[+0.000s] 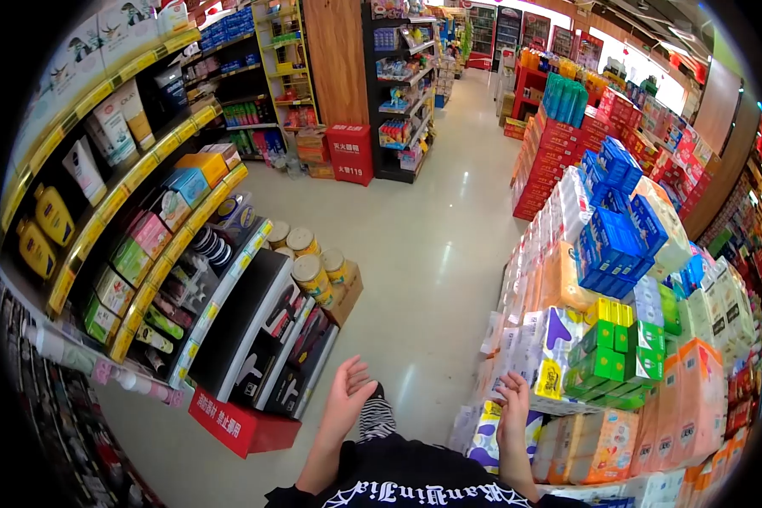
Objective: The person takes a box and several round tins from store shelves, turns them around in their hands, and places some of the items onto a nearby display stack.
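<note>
My left hand is raised in front of my body over the aisle floor, fingers loosely bent and apart, holding nothing. The closest goods to it are boxed items on the low dark shelf. On the other side, my right hand is up with its fingers half curled and spread, and it is empty. Behind that hand stand tissue packs with purple shapes. Whether its edge touches the packs I cannot tell. Green boxes are stacked just to the right.
Tall shelves with yellow price strips line the left, with bottles, tubes and boxes. A red fire-equipment box juts out at their foot. Canisters stand on a carton. Blue packs and red cartons rise on the right. The tiled aisle runs between.
</note>
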Demonstrator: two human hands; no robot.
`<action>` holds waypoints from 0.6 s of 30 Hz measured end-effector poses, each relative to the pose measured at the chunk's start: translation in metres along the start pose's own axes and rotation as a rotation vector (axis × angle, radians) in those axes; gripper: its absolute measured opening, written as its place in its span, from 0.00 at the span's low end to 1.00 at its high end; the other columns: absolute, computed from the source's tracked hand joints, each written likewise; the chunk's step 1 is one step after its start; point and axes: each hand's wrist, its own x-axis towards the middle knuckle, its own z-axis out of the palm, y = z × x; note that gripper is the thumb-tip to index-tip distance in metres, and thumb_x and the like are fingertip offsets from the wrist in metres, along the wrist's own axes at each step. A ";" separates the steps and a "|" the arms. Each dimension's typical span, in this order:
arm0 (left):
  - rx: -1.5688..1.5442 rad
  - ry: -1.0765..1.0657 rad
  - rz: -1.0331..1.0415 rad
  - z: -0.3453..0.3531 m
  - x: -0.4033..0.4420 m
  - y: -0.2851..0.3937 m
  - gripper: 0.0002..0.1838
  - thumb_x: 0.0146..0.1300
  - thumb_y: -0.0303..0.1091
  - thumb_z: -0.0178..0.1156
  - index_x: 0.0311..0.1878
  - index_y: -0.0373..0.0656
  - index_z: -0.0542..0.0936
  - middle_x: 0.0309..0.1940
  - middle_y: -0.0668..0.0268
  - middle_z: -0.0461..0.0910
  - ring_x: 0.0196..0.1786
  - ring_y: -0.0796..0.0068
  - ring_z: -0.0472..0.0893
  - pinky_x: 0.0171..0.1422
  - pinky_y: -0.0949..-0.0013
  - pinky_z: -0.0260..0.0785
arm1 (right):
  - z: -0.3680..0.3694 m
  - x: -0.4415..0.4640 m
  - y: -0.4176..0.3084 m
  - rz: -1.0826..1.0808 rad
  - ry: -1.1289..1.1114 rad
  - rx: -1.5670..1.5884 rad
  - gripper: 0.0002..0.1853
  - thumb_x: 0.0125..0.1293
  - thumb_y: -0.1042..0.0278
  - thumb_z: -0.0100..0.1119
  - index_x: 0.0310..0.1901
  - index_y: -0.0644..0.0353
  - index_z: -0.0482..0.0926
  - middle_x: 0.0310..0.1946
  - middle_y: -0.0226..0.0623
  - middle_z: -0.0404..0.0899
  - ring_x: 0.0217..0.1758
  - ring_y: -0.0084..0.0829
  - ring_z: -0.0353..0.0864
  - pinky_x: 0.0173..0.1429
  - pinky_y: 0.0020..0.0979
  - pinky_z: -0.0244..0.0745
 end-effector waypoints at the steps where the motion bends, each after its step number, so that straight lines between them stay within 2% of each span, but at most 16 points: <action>1: 0.004 -0.004 -0.002 -0.004 0.013 0.002 0.30 0.57 0.24 0.57 0.63 0.40 0.60 0.55 0.57 0.67 0.56 0.68 0.69 0.60 0.68 0.62 | 0.010 0.010 -0.002 -0.012 -0.003 -0.003 0.21 0.57 0.68 0.50 0.54 0.59 0.66 0.50 0.34 0.70 0.48 0.23 0.68 0.47 0.24 0.63; 4: -0.027 -0.040 0.019 -0.022 0.055 0.015 0.30 0.57 0.24 0.57 0.63 0.41 0.60 0.55 0.58 0.67 0.56 0.68 0.69 0.61 0.68 0.62 | 0.053 0.037 -0.013 -0.048 0.021 0.001 0.22 0.57 0.70 0.50 0.55 0.57 0.65 0.48 0.34 0.71 0.44 0.23 0.69 0.45 0.25 0.64; 8: -0.029 0.007 0.092 -0.052 0.112 0.042 0.30 0.56 0.24 0.57 0.62 0.38 0.61 0.55 0.55 0.67 0.56 0.66 0.69 0.61 0.67 0.62 | 0.112 0.065 -0.038 -0.114 -0.017 0.034 0.21 0.58 0.70 0.50 0.55 0.58 0.65 0.50 0.35 0.69 0.47 0.23 0.68 0.45 0.24 0.63; 10: -0.021 0.013 0.126 -0.068 0.140 0.047 0.28 0.57 0.24 0.57 0.61 0.38 0.62 0.55 0.56 0.68 0.56 0.66 0.70 0.61 0.67 0.62 | 0.141 0.087 -0.038 -0.225 -0.024 -0.087 0.21 0.58 0.69 0.50 0.55 0.59 0.66 0.51 0.36 0.69 0.49 0.24 0.68 0.47 0.24 0.63; 14: -0.015 0.000 0.135 -0.091 0.185 0.049 0.26 0.57 0.24 0.57 0.60 0.38 0.64 0.54 0.56 0.69 0.56 0.68 0.70 0.60 0.68 0.62 | 0.186 0.117 -0.039 -0.129 -0.099 -0.074 0.22 0.57 0.68 0.51 0.55 0.57 0.67 0.53 0.37 0.68 0.52 0.26 0.67 0.50 0.26 0.63; 18: -0.020 -0.038 0.028 -0.103 0.215 0.043 0.23 0.57 0.25 0.57 0.58 0.38 0.67 0.52 0.59 0.72 0.54 0.72 0.72 0.59 0.71 0.63 | 0.222 0.148 -0.031 -0.084 -0.084 -0.123 0.22 0.57 0.67 0.51 0.55 0.57 0.67 0.53 0.38 0.68 0.52 0.26 0.67 0.50 0.26 0.63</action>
